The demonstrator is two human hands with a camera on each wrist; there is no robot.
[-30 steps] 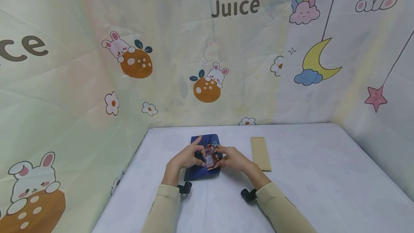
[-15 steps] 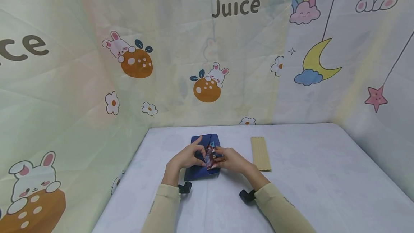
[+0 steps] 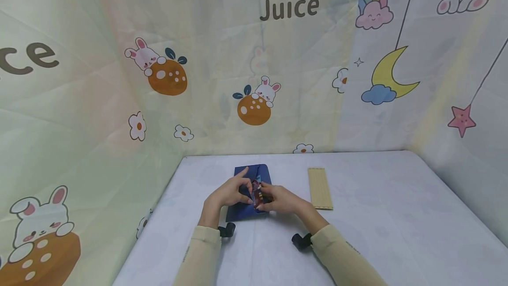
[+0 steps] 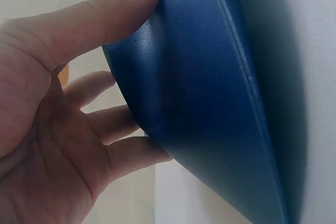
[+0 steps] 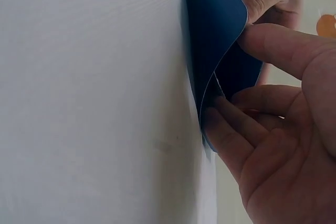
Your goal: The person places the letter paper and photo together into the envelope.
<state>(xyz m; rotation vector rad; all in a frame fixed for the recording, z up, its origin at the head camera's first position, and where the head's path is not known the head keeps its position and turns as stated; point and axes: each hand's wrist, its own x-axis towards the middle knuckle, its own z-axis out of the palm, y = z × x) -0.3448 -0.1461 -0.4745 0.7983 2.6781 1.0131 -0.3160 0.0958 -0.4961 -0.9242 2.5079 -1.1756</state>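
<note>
A dark blue booklet-like item lies on the white table, its leaf bent up in a curve. On that curved leaf shows a cartoon character print, squeezed narrow between the two hands. My left hand pinches the leaf's edge; in the left wrist view the thumb presses on the blue face, with other fingers behind the edge. From the right, my right hand grips the curling leaf. The right wrist view has its thumb at the upper edge and its fingers tucked into the fold.
A pale tan ribbed strip lies on the table to the right of the booklet. Printed fabric walls stand behind the table and along both sides. Each wrist carries a small black camera.
My right hand has moved slightly left and the fingers have closed in over the leaf. Less of the cartoon print shows as it curls. My left hand has stayed put.
</note>
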